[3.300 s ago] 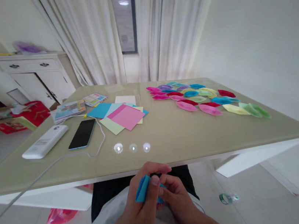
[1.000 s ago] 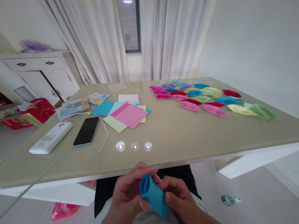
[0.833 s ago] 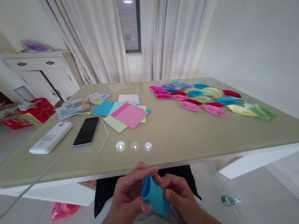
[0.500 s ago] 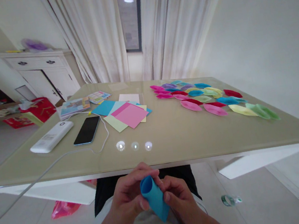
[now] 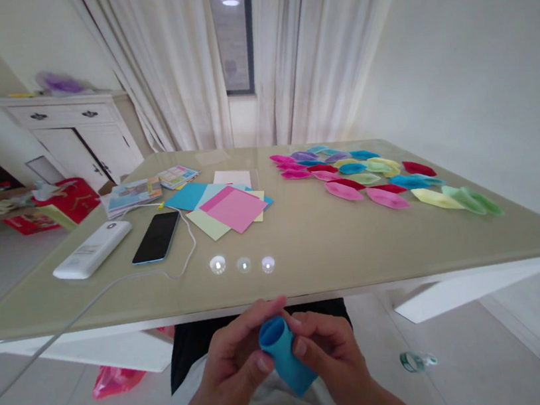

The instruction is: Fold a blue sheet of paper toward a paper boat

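Note:
A piece of blue paper (image 5: 288,361), curled into a tube with a round opening at the top, is held over my lap just off the table's near edge. My left hand (image 5: 236,355) grips its left side, thumb in front and fingers behind. On the other side my right hand (image 5: 328,348) pinches the paper between thumb and fingers. Flat sheets lie on the table beyond, a pink square sheet (image 5: 235,209) on top. To the right, several folded paper pieces (image 5: 353,168) with pointed ends lie in rows, in pink, red, blue, yellow, green and purple.
A white power bank (image 5: 93,249) and a phone (image 5: 156,237) lie on the table (image 5: 337,253) at left, beside a white cable (image 5: 111,288). Behind them are booklets (image 5: 133,196). On the floor are a plastic bottle (image 5: 413,362) and a red bag (image 5: 116,378).
The blue paper has shifted slightly right, and its top opening looks rounder and wider. Both hands keep their hold, with the fingers slightly moved.

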Available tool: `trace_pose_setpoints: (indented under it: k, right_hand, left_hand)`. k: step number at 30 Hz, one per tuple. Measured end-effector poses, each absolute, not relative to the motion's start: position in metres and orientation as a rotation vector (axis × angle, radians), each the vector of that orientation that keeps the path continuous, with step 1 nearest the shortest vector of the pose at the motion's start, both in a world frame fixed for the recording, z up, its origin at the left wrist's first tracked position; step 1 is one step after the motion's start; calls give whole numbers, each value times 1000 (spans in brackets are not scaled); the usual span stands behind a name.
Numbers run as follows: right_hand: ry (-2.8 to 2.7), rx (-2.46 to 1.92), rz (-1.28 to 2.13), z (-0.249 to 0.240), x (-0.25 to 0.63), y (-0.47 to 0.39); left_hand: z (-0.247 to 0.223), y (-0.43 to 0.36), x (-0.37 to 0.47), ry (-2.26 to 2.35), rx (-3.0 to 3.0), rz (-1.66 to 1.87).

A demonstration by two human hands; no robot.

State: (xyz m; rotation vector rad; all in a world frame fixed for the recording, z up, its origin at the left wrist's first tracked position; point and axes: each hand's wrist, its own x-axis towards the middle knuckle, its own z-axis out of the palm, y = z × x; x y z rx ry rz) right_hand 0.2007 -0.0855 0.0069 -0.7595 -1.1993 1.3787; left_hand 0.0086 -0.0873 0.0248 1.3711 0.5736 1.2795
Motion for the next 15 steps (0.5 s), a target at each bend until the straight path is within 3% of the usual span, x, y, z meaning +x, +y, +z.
trace_pose_setpoints:
  k: [4, 11, 15]
  right_hand:
    - [-1386, -825, 1259, 15, 207, -85]
    - [-1746, -760, 702, 30, 213, -79]
    - [-1817, -739, 627, 33, 215, -78]
  left_hand:
    - [32, -92, 4, 672, 1413, 1325]
    - [63, -87, 1, 987, 2019, 1415]
    - [72, -85, 0, 1058, 2061, 1427]
